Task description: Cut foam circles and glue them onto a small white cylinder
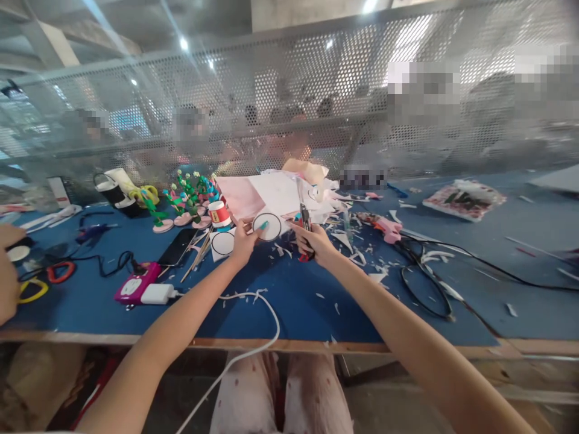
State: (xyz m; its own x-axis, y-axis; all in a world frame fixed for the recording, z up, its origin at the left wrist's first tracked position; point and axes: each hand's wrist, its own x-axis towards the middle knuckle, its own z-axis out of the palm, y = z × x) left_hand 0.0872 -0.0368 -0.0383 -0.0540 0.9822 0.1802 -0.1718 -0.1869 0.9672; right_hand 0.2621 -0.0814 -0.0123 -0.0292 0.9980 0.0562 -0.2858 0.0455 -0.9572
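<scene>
Pinching the black-rimmed paper disc (272, 229) near its edge with the left hand (243, 243) should steady it, while the right hand (319, 243) grips the scissors (306, 220).

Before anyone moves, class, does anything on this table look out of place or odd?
Yes: white scraps litter the blue table around the right hand, looking untidy. Crumpled paper is heaped at the back. No spill is visible.

Blue-topped table (280, 316): white charger (157, 294) plugged into magenta power strip (138, 284), left side. Black phone (178, 247) flat beside thin sticks (197, 258). Paper scraps (377, 277) scattered right of centre.
</scene>
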